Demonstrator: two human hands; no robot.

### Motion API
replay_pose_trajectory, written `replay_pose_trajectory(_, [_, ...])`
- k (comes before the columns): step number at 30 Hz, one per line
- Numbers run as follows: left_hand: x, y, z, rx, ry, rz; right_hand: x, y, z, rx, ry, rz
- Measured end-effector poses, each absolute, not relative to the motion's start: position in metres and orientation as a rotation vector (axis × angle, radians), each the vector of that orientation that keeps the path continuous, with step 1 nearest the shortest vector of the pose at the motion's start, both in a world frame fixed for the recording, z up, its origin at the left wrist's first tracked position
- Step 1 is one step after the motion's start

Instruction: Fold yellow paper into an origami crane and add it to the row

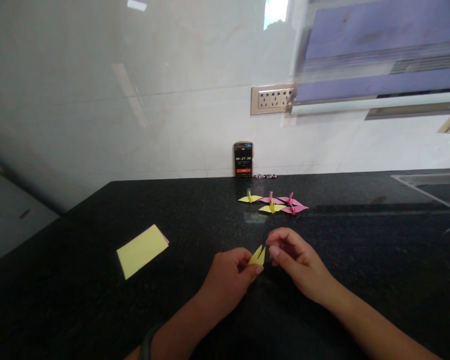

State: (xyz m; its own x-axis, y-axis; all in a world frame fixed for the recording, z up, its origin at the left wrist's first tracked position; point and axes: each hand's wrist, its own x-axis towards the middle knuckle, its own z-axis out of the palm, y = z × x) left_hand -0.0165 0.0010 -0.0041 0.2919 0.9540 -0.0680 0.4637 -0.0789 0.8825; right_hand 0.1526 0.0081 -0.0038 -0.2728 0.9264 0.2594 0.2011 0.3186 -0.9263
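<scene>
A small folded piece of yellow origami paper (258,256) is pinched between the thumb and fingers of my left hand (230,275). Two narrow points of the paper stick upward with a slit between them. Just to its right is my right hand (300,262), fingers loosely curled and thumb slightly apart from the forefinger, with nothing visible in it. Beyond both hands stand finished paper cranes: a yellow crane (249,198) and another yellow crane (272,208), beside a pink crane (271,198) and two more pink ones to the right.
To the left on the black countertop (195,215) lies a stack of square paper (142,251), yellow on top with pink showing beneath. A phone (243,160) showing a timer leans on the wall, a beaded strap (265,176) beside it. A sink edge (427,192) lies at right.
</scene>
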Motion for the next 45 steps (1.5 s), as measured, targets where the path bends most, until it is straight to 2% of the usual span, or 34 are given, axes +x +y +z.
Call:
replay_pose_trajectory(6, [-0.019,0.002,0.002,2.238,1.458,0.605,0.157,0.005,0.003,-0.958,-2.168,0.556])
replay_pose_trajectory(13, [-0.019,0.002,-0.001,2.387,1.419,0.514,0.155,0.006,0.003,-1.002,-2.376,0.405])
replay_pose_trajectory(26, [-0.019,0.003,0.001,2.543,1.320,0.534,0.154,0.006,0.004,-1.050,-2.413,0.458])
replay_pose_trajectory(35, [-0.018,0.003,0.003,2.514,1.351,0.580,0.153,0.007,0.004,-1.156,-2.436,0.317])
replay_pose_trajectory(45, [-0.020,0.005,0.006,2.394,1.332,0.675,0.157,0.007,0.009,-1.030,-2.203,0.653])
